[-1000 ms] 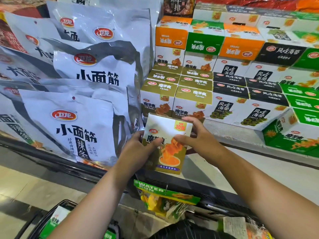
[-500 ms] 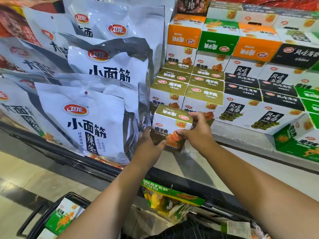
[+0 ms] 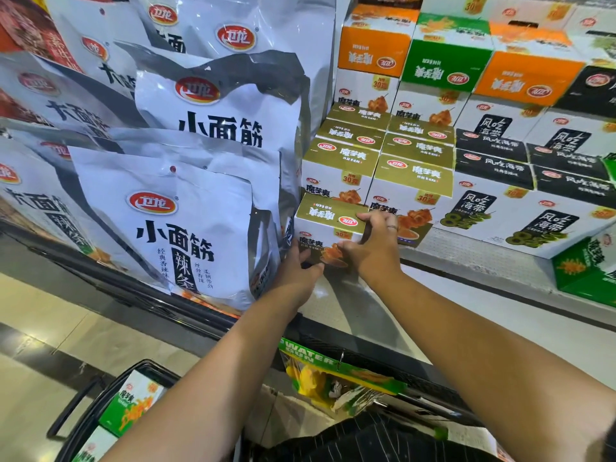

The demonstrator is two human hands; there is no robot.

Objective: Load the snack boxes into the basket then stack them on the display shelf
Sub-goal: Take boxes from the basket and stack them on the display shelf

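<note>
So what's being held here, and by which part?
The olive-topped snack box, in both hands: the left hand grips its lower left front corner, the right hand its right end, fingers over the top edge.

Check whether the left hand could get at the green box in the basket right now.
Probably not yet: the left hand grips the olive-topped box at the shelf with the right hand. Once freed, the green box lies uncovered in the basket below its forearm.

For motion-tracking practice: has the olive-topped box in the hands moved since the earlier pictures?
Yes. The box went forward across the shelf and now stands just in front of the stacked olive boxes.
</note>
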